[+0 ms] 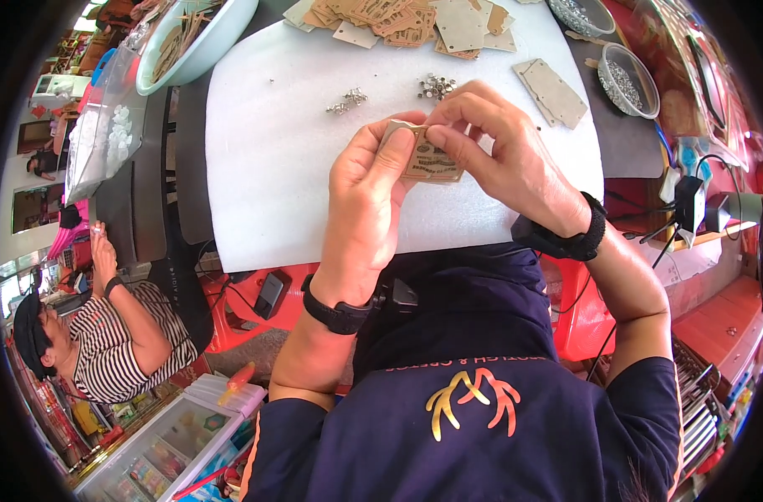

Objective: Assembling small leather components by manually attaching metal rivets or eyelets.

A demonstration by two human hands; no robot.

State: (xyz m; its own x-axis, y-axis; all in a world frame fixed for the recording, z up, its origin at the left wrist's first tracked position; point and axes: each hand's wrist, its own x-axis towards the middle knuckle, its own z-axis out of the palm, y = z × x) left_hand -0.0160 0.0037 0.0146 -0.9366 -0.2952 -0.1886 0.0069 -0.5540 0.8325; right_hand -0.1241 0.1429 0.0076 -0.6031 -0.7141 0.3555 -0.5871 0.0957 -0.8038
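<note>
Between my two hands, above a white foam sheet (264, 159), is a small brown printed cardboard tag (434, 161). My left hand (371, 171) grips its left side, thumb on top and fingers beneath. At the tag's top edge, my right hand (499, 146) pinches with thumb and forefinger; whether a small part sits in that pinch is hidden. Just beyond my hands lie two little heaps of metal pieces: a silvery heap (346, 101) on the left and a heap of round metal caps (436, 85) on the right.
Brown and grey cards (381, 21) pile up at the far edge, with grey plates (550, 92) at the right. Bowls of small metal parts (628, 82) stand far right. A pale basin (189, 46) is far left. Another person (118, 335) in stripes sits at the left.
</note>
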